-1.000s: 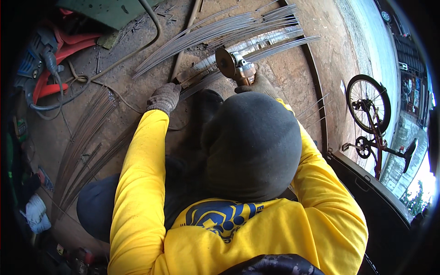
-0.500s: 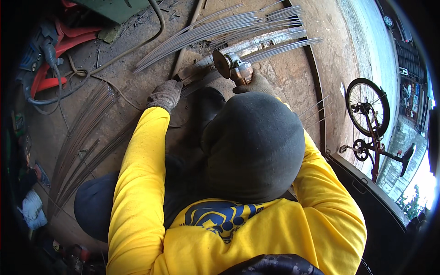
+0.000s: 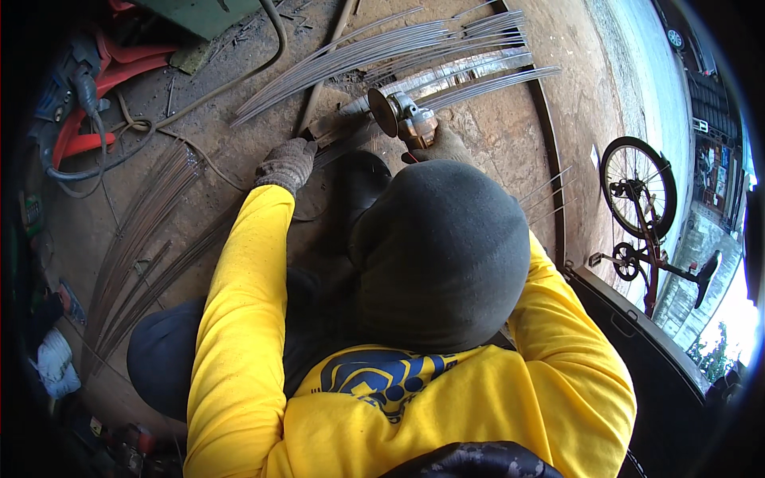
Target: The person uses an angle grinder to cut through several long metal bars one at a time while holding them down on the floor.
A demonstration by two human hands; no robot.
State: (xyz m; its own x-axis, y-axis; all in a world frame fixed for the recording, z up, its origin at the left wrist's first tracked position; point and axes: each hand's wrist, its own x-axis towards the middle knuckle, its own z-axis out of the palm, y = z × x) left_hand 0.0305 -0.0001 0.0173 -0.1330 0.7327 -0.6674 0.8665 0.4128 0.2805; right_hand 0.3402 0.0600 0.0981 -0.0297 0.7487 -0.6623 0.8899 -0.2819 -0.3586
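Observation:
My left hand (image 3: 285, 166), in a grey knit glove, is closed at the end of a dark bundle of thin steel rods (image 3: 344, 145) low over the floor. My right hand (image 3: 448, 146), also gloved, grips an angle grinder (image 3: 414, 126) by its body. The grinder's round disc (image 3: 385, 111) faces left, over the rods and close to a pale metal bar (image 3: 454, 73). Whether the disc touches the rods cannot be made out. The dark-covered head in front hides part of my right forearm.
More steel rods (image 3: 351, 60) lie fanned beyond my hands, and rusty rods (image 3: 143, 231) at the left. A cable (image 3: 223, 99) crosses the floor near a red-and-blue machine (image 3: 80, 103). At the right are a metal floor rail (image 3: 550, 135) and a bicycle (image 3: 641, 199).
The grinder has shifted very slightly to the left in my right hand. My left hand stays almost where it was.

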